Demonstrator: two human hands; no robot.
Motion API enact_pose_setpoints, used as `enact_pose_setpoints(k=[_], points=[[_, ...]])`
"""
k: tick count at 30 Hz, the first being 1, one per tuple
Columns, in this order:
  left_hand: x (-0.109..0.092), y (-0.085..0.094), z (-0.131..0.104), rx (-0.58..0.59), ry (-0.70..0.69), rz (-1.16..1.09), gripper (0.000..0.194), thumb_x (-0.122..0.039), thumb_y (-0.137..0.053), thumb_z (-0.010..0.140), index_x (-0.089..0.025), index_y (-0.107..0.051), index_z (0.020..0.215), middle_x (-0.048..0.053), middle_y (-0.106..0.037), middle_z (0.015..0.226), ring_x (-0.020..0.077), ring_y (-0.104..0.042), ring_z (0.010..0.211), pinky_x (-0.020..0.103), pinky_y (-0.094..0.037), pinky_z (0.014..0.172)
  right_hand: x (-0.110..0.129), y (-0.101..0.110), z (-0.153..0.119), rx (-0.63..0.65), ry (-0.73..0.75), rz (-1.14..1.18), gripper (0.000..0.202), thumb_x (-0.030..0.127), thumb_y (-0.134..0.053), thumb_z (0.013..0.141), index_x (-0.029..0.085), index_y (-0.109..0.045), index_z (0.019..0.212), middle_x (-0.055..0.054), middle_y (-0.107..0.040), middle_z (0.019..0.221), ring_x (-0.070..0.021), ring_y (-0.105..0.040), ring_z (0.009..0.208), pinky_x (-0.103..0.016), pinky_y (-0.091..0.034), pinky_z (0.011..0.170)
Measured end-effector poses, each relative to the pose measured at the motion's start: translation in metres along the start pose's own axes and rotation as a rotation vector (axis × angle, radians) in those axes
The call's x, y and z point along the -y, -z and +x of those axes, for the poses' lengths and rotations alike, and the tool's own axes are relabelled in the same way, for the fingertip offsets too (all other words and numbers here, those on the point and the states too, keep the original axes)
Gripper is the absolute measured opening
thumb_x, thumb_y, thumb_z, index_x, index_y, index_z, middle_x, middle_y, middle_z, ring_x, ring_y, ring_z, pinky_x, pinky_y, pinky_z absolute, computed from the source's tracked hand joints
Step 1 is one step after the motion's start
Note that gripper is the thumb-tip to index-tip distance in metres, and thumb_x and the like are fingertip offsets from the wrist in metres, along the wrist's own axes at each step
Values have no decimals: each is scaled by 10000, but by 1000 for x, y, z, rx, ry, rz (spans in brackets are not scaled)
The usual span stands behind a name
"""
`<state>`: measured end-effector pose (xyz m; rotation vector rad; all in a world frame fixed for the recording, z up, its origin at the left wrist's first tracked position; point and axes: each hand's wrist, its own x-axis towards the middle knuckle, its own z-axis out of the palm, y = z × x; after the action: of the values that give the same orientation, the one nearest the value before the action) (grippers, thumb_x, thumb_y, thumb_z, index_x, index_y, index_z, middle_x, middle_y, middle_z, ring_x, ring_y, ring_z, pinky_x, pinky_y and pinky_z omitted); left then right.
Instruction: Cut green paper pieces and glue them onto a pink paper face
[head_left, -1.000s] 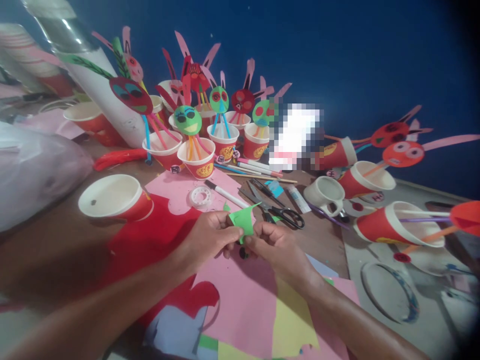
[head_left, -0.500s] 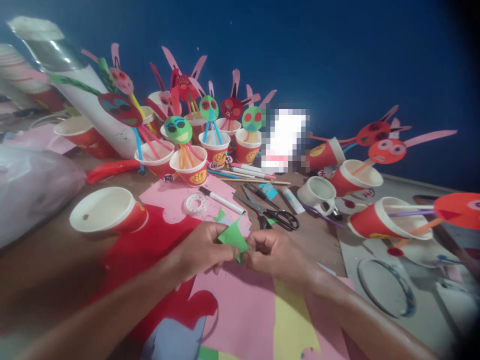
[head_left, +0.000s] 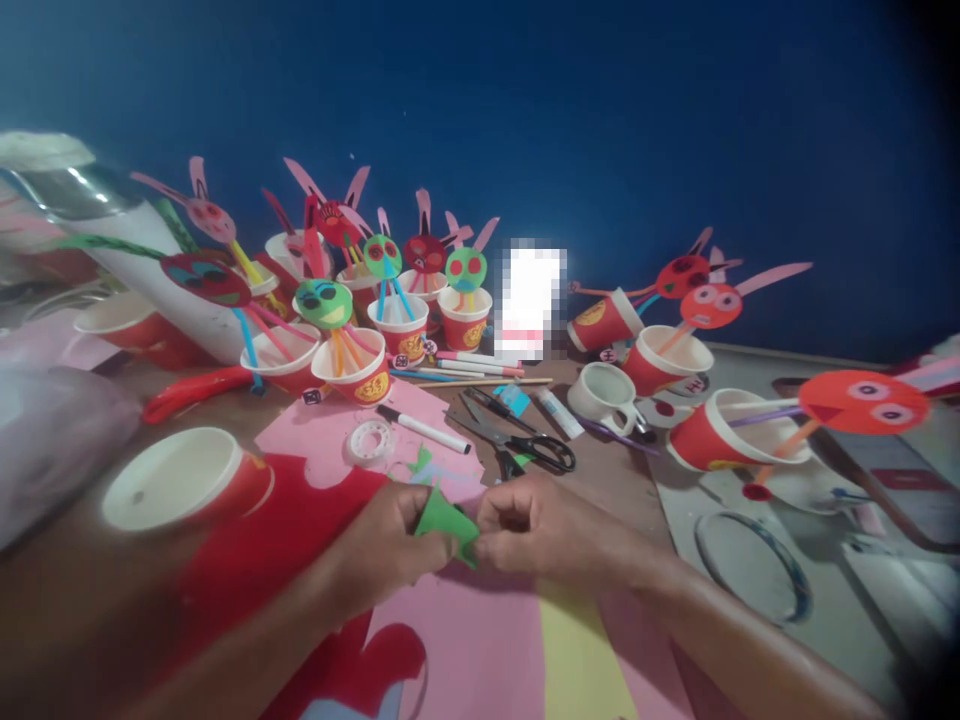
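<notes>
A small piece of green paper (head_left: pixel 448 524) is held between both hands, above sheets of pink and yellow paper. My left hand (head_left: pixel 397 535) pinches its left side, thumb in front. The fingers of my right hand (head_left: pixel 525 525) are curled closed on its right edge. Behind the hands lie black-handled scissors (head_left: pixel 517 435), a capped marker (head_left: pixel 424 428) and a white tape roll (head_left: pixel 370 441). Red paper (head_left: pixel 262 540) spreads beneath my left forearm.
Several red-and-white paper cups with paper rabbit faces line the back. An empty cup (head_left: pixel 176 480) tips at the left. A white mug (head_left: pixel 604 395), a glue stick (head_left: pixel 559 413) and a tape ring (head_left: pixel 752 567) are to the right.
The view has shifted, so the cups and tools appear farther left and mostly lower. The green paper has tilted between the hands, which still grip it.
</notes>
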<state>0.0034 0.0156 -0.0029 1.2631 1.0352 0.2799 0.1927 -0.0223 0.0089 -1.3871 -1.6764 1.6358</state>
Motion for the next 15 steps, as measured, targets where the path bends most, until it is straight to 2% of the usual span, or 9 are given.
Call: enact_pose_setpoints(k=[3,7,8,11,15], points=[[-3,0,0,-167,-31,-92,104,-247,-582,629,-148,-565,603,-66,-425,405,59,-333,358,192,-230,376,7,12,-1,-201,59,-124,192,351,-546,795,186,-612,723,42,-548,584,-92,-470,510,-182,-329,461],[-7,5,0,-348,-112,-229,155,-255,-598,651,-153,-531,554,-71,-393,380,61,-326,366,199,-256,398,3,29,2,-569,119,-666,168,282,-503,838,238,-663,864,-4,-656,774,-164,-589,692,-251,-401,618],[-7,7,0,-373,-121,-264,173,-253,-601,659,-159,-514,543,-73,-383,377,64,-330,370,201,-270,404,-1,32,4,-610,116,-789,172,257,-509,830,237,-663,904,-25,-660,853,-186,-602,759,-268,-411,655],[-6,12,0,-402,-145,-373,193,-249,-602,688,-162,-492,556,-68,-401,417,64,-331,394,199,-277,407,-14,37,9,-568,42,-1027,166,264,-537,809,255,-658,922,-37,-649,882,-215,-612,813,-290,-423,676],[-4,16,-1,-410,-177,-449,207,-242,-583,734,-161,-473,579,-52,-448,465,60,-356,418,191,-283,418,-20,36,10,-483,-27,-1118,149,276,-526,810,265,-648,896,-35,-664,841,-227,-628,780,-295,-425,639]])
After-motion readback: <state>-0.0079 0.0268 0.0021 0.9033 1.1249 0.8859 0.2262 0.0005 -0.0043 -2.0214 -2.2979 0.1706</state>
